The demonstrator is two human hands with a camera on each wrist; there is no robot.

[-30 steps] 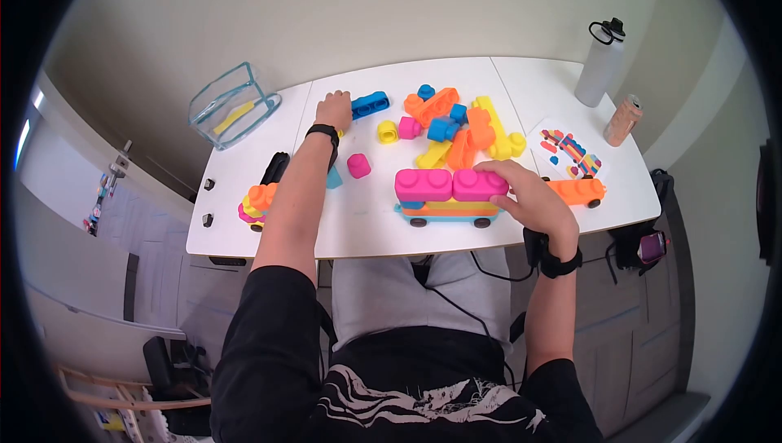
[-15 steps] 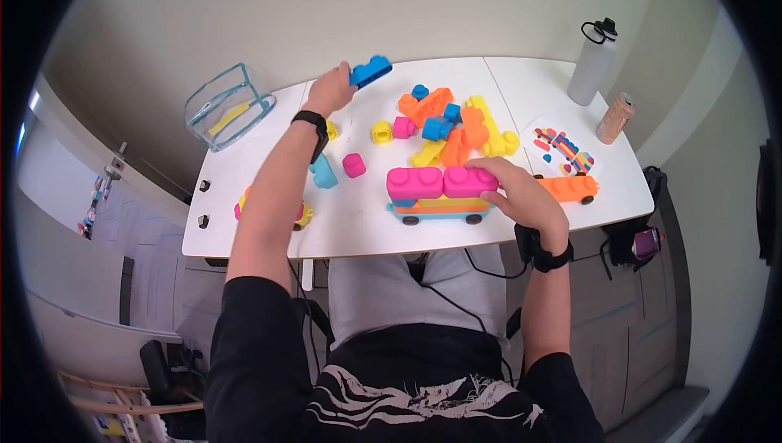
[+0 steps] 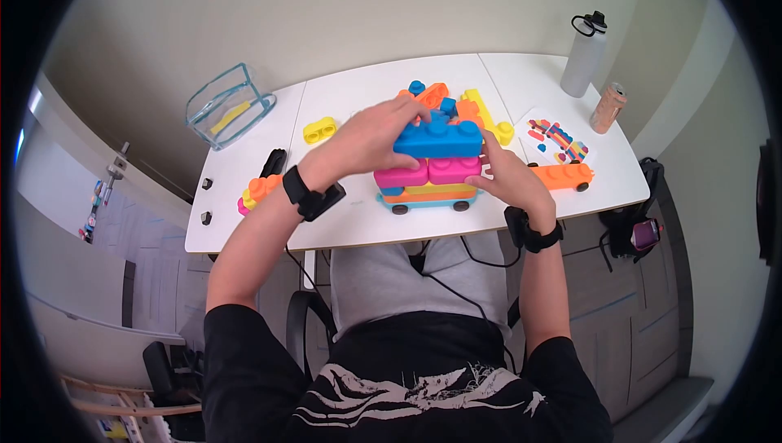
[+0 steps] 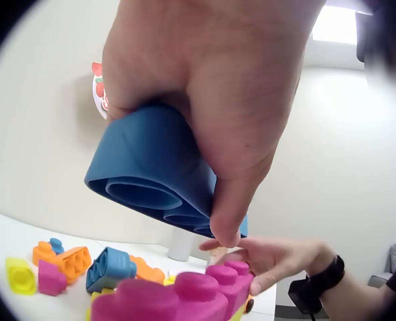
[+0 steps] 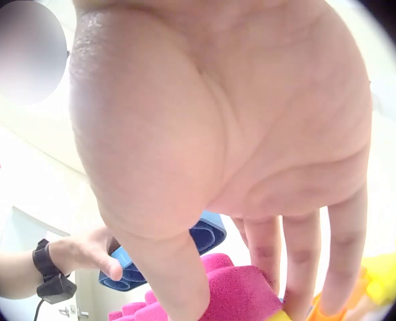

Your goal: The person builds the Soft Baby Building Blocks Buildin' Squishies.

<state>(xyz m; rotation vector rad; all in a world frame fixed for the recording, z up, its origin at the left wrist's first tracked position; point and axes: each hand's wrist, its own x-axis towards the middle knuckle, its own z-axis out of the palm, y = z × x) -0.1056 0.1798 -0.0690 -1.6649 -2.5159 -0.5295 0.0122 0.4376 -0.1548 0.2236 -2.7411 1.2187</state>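
In the head view my left hand (image 3: 366, 141) grips a long blue building block (image 3: 440, 141) by its left end, between thumb and fingers. It hangs over two pink blocks (image 3: 454, 170), and the left wrist view shows its hollow underside above their studs. The pink blocks top a stack of yellow, orange and blue pieces on a light-blue wheeled base (image 3: 432, 202). At the stack's right end, my right hand (image 3: 519, 180) holds the right pink block, thumb at the near side and fingers behind, as the right wrist view shows.
Loose orange, blue and yellow blocks (image 3: 498, 127) lie behind the stack. An orange wheeled piece (image 3: 562, 176), a picture card (image 3: 555, 140), a can (image 3: 608, 109) and a bottle (image 3: 583, 66) stand to the right. Leftward are a yellow block (image 3: 319, 129) and a clear case (image 3: 230, 109).
My left hand lifted the long blue block from the back left of the table and carried it right and nearer, over the pink blocks. My right hand stays at the stack's right end.
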